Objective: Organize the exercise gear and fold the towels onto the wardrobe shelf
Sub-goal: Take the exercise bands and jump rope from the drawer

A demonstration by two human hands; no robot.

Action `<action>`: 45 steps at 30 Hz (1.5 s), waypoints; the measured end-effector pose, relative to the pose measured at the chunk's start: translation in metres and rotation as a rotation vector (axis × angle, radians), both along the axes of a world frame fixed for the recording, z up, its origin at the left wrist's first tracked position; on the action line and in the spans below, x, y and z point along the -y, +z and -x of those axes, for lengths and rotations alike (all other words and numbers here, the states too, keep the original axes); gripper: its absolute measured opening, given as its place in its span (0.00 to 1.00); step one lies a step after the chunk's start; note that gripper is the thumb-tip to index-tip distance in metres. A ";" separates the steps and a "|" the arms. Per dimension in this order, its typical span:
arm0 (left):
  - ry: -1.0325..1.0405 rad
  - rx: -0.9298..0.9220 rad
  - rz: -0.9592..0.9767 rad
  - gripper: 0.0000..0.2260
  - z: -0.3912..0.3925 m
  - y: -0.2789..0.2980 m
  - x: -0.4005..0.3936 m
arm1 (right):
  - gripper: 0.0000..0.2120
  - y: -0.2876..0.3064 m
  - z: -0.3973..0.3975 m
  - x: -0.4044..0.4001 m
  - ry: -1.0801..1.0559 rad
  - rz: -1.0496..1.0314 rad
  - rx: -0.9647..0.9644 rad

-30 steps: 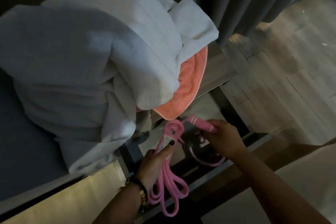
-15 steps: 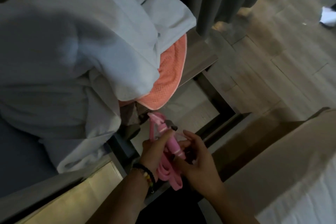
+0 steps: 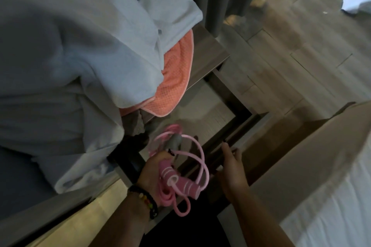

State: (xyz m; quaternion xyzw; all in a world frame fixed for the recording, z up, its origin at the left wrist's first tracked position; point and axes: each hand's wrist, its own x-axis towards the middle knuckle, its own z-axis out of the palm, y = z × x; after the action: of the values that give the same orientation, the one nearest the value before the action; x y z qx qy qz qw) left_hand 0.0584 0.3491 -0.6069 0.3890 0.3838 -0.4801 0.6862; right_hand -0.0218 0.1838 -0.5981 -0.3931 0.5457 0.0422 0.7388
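Head view: left hand (image 3: 153,174) grips coiled pink jump rope (image 3: 176,168), handles pointing near-right; right hand (image 3: 232,172) open, empty.

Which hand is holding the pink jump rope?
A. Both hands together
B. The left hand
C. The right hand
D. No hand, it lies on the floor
B. The left hand, the one with the beaded bracelet, grips the bundled pink jump rope, while the right hand is apart from it with straight fingers near the drawer edge.
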 end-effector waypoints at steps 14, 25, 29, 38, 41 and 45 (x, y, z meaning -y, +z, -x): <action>-0.135 0.008 0.077 0.25 -0.001 0.029 -0.058 | 0.33 -0.024 -0.063 0.000 -0.037 -0.282 0.294; -0.153 0.224 -0.138 0.13 0.002 0.042 -0.078 | 0.34 -0.033 -0.136 -0.014 0.000 -0.338 0.249; -0.136 0.254 -0.174 0.13 0.006 0.043 -0.090 | 0.29 -0.030 -0.152 -0.018 0.105 -0.270 0.257; -0.036 0.314 -0.246 0.28 0.023 0.063 -0.114 | 0.27 -0.015 -0.150 -0.015 0.365 -0.184 0.189; 0.007 0.357 -0.247 0.20 0.030 0.079 -0.114 | 0.22 0.015 -0.130 -0.035 0.574 -0.131 0.123; 0.049 0.471 -0.284 0.11 0.040 0.107 -0.107 | 0.12 0.076 -0.094 -0.067 0.842 -0.089 0.112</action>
State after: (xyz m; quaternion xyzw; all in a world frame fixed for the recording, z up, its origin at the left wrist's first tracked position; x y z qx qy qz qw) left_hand 0.0184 0.4562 -0.4999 0.5727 0.2867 -0.3011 0.7065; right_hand 0.0721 0.2511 -0.5225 -0.5512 0.2944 0.3422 0.7018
